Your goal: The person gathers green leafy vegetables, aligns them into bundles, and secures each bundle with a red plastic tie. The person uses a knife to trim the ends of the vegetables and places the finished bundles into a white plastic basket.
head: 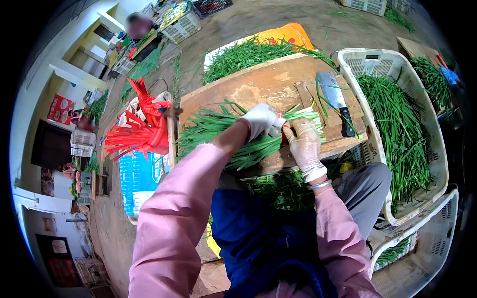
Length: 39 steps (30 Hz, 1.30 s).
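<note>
A bundle of green chives (216, 128) lies on a low wooden board (253, 78), leafy ends to the left and pale cut stems to the right. A red plastic strip (284, 139) passes around it near the stems. My left hand (261, 120), in a white glove, rests over the bundle with its fingertips pinched at the strip. My right hand (305, 143), also gloved, is at the stem end and pinches the strip beside the left fingertips. The part of the strip under my fingers is hidden.
A cleaver (331, 91) lies on a small wood block at the board's right. Red strips (149, 130) hang in a bunch at left. Loose chives (246, 57) lie beyond the board, and more fill a white crate (393, 59) at right. People sit farther off.
</note>
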Each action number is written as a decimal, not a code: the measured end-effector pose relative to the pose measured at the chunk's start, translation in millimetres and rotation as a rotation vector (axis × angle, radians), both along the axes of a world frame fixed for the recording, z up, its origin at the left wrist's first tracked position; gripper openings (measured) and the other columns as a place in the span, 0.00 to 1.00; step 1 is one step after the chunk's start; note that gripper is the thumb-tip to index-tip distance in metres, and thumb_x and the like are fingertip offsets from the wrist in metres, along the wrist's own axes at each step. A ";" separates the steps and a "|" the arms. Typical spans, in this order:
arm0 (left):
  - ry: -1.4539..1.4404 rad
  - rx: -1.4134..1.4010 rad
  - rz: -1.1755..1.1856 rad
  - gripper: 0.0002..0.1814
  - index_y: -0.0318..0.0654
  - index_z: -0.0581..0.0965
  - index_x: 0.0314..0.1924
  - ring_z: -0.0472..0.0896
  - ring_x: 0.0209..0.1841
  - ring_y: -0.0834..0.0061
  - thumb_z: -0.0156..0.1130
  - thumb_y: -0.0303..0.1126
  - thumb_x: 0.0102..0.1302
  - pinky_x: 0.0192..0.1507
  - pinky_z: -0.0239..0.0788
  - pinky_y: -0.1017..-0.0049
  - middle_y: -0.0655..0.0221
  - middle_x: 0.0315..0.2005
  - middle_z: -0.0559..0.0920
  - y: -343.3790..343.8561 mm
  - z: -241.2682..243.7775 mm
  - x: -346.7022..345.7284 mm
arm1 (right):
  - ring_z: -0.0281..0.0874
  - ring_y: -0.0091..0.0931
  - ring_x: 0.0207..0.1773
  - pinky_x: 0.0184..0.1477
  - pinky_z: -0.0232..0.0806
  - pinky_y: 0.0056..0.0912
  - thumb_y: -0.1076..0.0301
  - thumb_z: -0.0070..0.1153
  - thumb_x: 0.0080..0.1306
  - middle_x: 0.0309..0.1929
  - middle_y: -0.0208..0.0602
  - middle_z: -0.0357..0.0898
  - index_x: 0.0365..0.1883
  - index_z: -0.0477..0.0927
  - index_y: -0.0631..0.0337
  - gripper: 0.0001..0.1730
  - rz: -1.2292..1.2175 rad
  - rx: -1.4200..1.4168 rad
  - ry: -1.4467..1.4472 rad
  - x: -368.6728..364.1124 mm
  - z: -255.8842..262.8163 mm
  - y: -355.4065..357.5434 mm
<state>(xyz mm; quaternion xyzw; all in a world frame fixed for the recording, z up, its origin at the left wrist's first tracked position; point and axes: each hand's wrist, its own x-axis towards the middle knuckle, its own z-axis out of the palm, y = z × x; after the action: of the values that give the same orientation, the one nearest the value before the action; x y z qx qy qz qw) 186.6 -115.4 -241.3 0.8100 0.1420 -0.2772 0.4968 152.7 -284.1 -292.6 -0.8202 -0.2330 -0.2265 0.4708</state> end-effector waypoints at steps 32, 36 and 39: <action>-0.729 0.236 0.016 0.18 0.34 0.75 0.53 0.74 0.41 0.86 0.61 0.20 0.63 0.48 0.68 0.83 0.77 0.38 0.77 38.1 37.1 -85.6 | 0.76 0.37 0.27 0.29 0.68 0.43 0.67 0.51 0.61 0.20 0.38 0.72 0.21 0.74 0.54 0.09 0.429 -0.269 -0.183 -63.3 -8.1 29.0; -0.813 0.424 -0.191 0.26 0.35 0.74 0.55 0.77 0.52 0.66 0.70 0.32 0.57 0.56 0.67 0.72 0.60 0.49 0.79 20.9 18.5 -76.6 | 0.76 0.41 0.32 0.34 0.68 0.44 0.64 0.56 0.55 0.21 0.41 0.73 0.24 0.76 0.56 0.06 0.513 -0.217 0.114 -85.0 12.3 6.4; -0.925 0.399 -0.428 0.32 0.32 0.74 0.51 0.76 0.52 0.56 0.72 0.40 0.48 0.55 0.67 0.67 0.53 0.47 0.77 -4.8 10.0 -57.2 | 0.77 0.40 0.34 0.37 0.69 0.44 0.60 0.57 0.56 0.25 0.42 0.77 0.24 0.81 0.57 0.10 0.409 -0.234 0.144 -78.4 -13.7 -2.9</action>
<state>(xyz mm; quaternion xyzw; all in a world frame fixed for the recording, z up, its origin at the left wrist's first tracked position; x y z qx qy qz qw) 129.4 -120.2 -231.3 0.9368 -0.2094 0.0456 0.2766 74.3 -287.0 -306.3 -0.8191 -0.3845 -0.0389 0.4240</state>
